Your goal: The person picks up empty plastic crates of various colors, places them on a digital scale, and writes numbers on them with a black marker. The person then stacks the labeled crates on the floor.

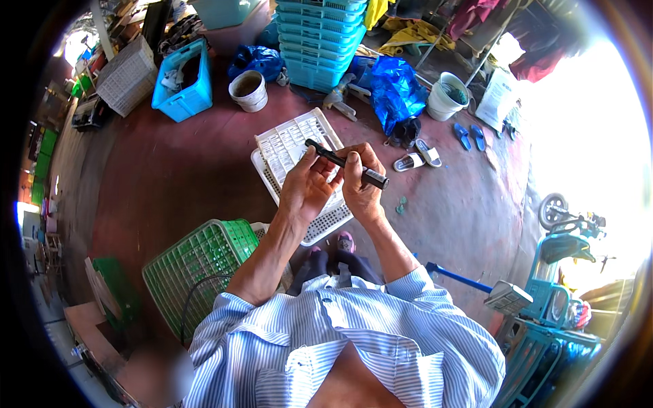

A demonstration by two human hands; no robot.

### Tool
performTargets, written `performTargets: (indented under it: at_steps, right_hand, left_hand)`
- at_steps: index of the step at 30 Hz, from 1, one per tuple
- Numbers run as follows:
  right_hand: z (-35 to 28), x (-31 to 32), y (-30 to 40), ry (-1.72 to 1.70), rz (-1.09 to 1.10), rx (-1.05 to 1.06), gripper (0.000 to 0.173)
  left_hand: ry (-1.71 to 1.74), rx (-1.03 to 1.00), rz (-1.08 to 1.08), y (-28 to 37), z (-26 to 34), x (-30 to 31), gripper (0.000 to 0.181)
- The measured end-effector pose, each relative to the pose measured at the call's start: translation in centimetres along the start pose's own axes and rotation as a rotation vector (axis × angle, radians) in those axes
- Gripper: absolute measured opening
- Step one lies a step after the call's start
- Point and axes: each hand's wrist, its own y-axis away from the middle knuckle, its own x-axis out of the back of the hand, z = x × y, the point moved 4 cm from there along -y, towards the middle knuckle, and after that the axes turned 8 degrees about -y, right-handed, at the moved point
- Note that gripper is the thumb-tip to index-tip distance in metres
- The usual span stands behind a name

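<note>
A black marker pen [330, 155] is held slantwise in front of me, between both hands. My left hand [308, 188] pinches its upper-left end between thumb and fingers. Around the barrel, nearer the lower-right end, my right hand [363, 186] is closed with the thumb on top. Beneath the hands, on the floor, is a white plastic lattice crate [285, 145]. It rests on a white perforated plastic tray [326, 229], partly covered by my hands and forearms. Whether the pen's cap is on cannot be made out.
A green plastic basket [199, 265] lies at my left. Farther off stand a blue crate [186, 102], a white bucket [250, 99] and stacked blue baskets [321, 51]. Slippers [410, 162] lie right of the crate. A scale display [507, 297] and blue tricycle [541, 326] are at right.
</note>
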Motion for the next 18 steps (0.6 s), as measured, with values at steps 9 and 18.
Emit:
performTargets:
  at_steps: [9, 18]
  right_hand:
    - [-3.0, 1.7, 1.7, 0.095, 0.071, 0.196, 0.024]
    - [-6.6, 4.9, 4.6, 0.06, -0.338, 0.299, 0.013]
  left_hand:
    - [-0.233, 0.061, -0.169, 1.7, -1.4, -2.9, 0.024]
    - [-0.733, 0.408, -0.676, 2.5, 1.2, -3.0, 0.021]
